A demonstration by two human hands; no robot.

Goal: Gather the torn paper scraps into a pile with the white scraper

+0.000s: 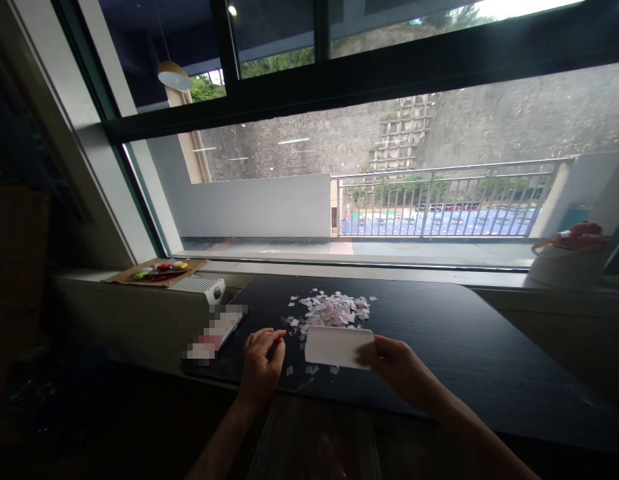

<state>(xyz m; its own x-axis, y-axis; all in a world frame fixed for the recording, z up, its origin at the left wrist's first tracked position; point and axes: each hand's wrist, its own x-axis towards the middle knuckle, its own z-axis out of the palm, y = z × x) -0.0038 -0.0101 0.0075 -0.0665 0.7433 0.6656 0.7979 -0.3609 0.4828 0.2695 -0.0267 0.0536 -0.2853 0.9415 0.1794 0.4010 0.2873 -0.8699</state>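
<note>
My right hand (389, 353) grips the right end of a flat white rectangular board (334, 345) with rounded corners. The board is held tilted over the dark table, just in front of a heap of small white and pinkish pieces (334, 310) that look like paper or film. It covers the near part of the heap. To the left of the board, my left hand (264, 353) hovers at the table edge, fingers loosely bent and thumb apart, holding nothing. A few loose clear pieces (312, 369) lie on the table below the board.
A blurred-out flat packet (216, 335) lies on the left end of the dark table (429, 327). Beyond it are a small white slatted appliance (202, 287) and a board with colourful items (162, 270). A white bucket (569, 257) stands on the right sill under the large window.
</note>
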